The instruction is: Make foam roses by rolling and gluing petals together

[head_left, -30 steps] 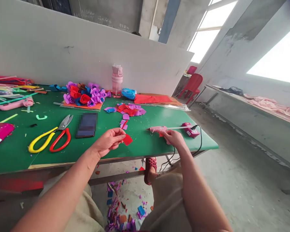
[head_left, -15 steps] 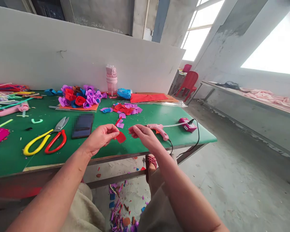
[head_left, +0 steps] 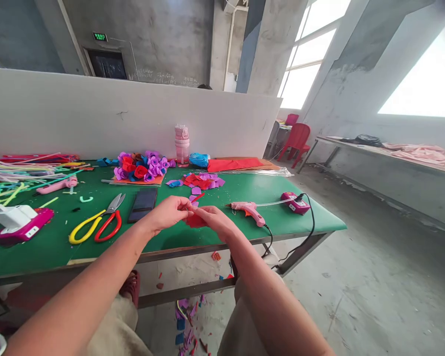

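Over the table's front edge, a red petal point(head_left: 196, 221) of foam or paper is held between my two hands. My left hand point(head_left: 172, 211) pinches it from the left, together with a thin red stick point(head_left: 198, 197) that points up and right. Against the petal's right side the fingers of my right hand point(head_left: 215, 220) are pressed, their tips meeting the left fingertips. Part of the petal is hidden by the fingers. A pink glue gun point(head_left: 249, 209) lies just right of my right hand. Beyond my hands is a pile of loose red and purple petals point(head_left: 203, 181).
Left on the green table point(head_left: 185, 243) lie scissors point(head_left: 106, 217), a phone point(head_left: 143, 203) and a power block point(head_left: 33, 228). Finished flowers point(head_left: 141, 165), a pink bottle point(head_left: 182, 144) and red sheet point(head_left: 233, 164) line the back. Another power block point(head_left: 295, 202) with a cord sits right.
My right hand has moved left onto the red petal, and the hands now meet. The camera view has tilted up and shifted left, so the power block at left shows more fully.
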`<state>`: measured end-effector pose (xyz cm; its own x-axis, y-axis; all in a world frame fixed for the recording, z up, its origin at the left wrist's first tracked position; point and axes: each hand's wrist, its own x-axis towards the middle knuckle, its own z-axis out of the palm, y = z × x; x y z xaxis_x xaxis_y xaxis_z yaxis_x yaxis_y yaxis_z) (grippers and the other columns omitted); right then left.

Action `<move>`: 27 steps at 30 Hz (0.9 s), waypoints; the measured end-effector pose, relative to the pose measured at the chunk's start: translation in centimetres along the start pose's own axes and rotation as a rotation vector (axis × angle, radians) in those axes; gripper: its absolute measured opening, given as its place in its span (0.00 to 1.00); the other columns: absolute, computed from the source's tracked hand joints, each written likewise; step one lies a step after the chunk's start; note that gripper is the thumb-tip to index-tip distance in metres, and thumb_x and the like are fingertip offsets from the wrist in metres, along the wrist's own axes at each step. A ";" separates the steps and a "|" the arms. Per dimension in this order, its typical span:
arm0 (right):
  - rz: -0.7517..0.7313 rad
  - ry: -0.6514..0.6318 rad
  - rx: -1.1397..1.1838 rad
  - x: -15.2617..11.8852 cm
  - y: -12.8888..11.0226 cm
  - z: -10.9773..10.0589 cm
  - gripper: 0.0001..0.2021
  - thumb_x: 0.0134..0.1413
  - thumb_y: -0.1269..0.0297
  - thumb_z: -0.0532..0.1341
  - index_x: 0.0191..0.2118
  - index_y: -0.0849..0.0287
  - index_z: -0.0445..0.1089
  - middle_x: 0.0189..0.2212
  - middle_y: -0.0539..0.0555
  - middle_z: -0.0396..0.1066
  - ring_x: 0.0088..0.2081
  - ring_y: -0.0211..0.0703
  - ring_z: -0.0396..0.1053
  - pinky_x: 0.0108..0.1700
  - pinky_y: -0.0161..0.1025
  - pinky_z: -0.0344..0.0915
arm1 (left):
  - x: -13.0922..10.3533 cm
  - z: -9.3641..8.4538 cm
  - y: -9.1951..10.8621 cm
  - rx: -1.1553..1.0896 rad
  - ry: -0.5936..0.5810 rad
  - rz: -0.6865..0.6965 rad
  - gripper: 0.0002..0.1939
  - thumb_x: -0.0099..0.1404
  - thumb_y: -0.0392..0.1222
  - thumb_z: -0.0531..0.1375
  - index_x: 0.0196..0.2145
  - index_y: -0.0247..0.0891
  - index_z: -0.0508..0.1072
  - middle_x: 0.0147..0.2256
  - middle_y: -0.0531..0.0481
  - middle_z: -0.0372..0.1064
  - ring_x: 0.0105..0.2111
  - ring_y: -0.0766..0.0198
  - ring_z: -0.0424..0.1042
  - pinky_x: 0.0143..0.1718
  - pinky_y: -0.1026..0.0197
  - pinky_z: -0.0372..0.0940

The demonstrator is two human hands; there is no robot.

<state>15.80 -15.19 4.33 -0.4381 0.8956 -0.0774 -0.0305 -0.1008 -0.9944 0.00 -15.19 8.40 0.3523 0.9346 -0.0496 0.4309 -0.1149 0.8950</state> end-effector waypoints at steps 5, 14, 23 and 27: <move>0.004 -0.016 0.010 1.0 0.1 0.1 0.19 0.45 0.49 0.62 0.28 0.63 0.75 0.27 0.56 0.75 0.32 0.42 0.72 0.42 0.40 0.66 | 0.5 -0.8 -0.1 0.062 0.051 0.028 0.07 0.50 0.43 0.60 0.22 0.36 0.70 0.22 0.54 0.68 0.25 0.65 0.65 0.28 0.63 0.59; -0.039 0.012 -0.028 1.5 -0.2 -0.3 0.14 0.46 0.56 0.60 0.29 0.63 0.76 0.26 0.55 0.75 0.33 0.42 0.72 0.41 0.38 0.66 | 1.6 -1.5 -1.1 0.040 0.036 0.052 0.09 0.51 0.45 0.59 0.23 0.36 0.70 0.22 0.53 0.67 0.25 0.65 0.65 0.28 0.63 0.59; -0.033 0.107 -0.029 2.6 0.6 -0.3 0.13 0.43 0.57 0.61 0.24 0.63 0.74 0.23 0.54 0.73 0.29 0.40 0.70 0.38 0.39 0.65 | 1.6 -1.6 -1.6 0.060 0.058 0.036 0.13 0.54 0.51 0.59 0.27 0.36 0.70 0.22 0.54 0.65 0.25 0.66 0.62 0.27 0.65 0.56; -0.142 0.366 0.116 3.1 0.6 -0.6 0.14 0.40 0.54 0.61 0.24 0.62 0.74 0.23 0.53 0.72 0.27 0.39 0.67 0.36 0.38 0.64 | 0.8 -1.4 -1.6 0.024 0.154 0.028 0.15 0.60 0.53 0.52 0.30 0.38 0.67 0.23 0.55 0.63 0.20 0.70 0.55 0.21 0.66 0.51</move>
<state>14.96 -12.25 3.44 -0.0742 0.9971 0.0187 -0.1777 0.0053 -0.9841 -1.57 -13.75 7.60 0.2335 0.9713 0.0454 0.4435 -0.1479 0.8840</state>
